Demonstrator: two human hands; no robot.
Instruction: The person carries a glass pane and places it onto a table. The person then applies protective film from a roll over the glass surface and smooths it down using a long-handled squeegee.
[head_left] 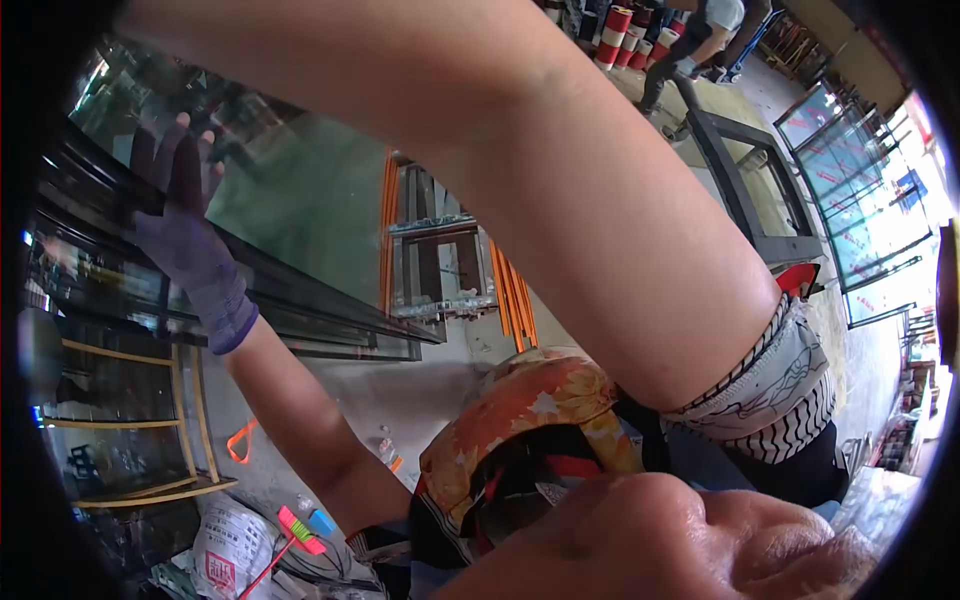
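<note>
My left hand (190,245), in a greyish-purple glove with bare-looking fingertips, is raised at the left. Its fingers are stretched out and apart against a black-framed glass panel (300,180). The dark rails of the frame (300,290) run past the hand down toward the middle. Whether the palm presses on the glass or only on the frame, I cannot tell. My right forearm (440,60) crosses high over the view toward the upper left, and the right hand lies beyond the edge. Patterned orange-and-yellow cloth (540,410) sits between my arms.
Orange bars (512,300) and stacked frames (445,260) stand beyond the panel. A wooden rack (185,420), white sack (230,545) and pink-green brush (300,530) are lower left. Another person (690,55) walks near a dark frame (750,180); glass panels (860,190) lean at right.
</note>
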